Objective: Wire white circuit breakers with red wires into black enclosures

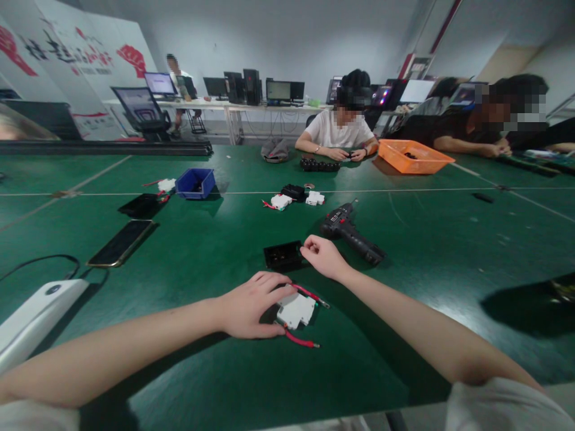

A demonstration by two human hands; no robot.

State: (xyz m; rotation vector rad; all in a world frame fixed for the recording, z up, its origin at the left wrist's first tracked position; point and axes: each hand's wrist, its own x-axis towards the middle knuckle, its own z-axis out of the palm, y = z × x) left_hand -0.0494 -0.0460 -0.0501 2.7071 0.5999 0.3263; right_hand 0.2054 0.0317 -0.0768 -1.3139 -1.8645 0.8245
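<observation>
My left hand [256, 304] holds a white circuit breaker [295, 310] lying on the green table, thumb at its near side and fingers over its far side. Two red wires [302, 342] with metal ends stick out from the breaker. Just beyond it sits a small black open box [282, 256] with small pieces inside, too small to name. At the box's right end is my right hand [321, 254], fingers curled in a pinch; what they hold, if anything, is hidden. A black cordless screwdriver [353, 233] lies beyond my right hand.
Farther out are more white breakers [281, 202], a blue bin [195, 183] and an orange basket [414, 157]. To the left lie a phone [121, 242], a black tray [140, 205] and a white device [42, 320] with a cable. A co-worker [344, 129] sits across the table.
</observation>
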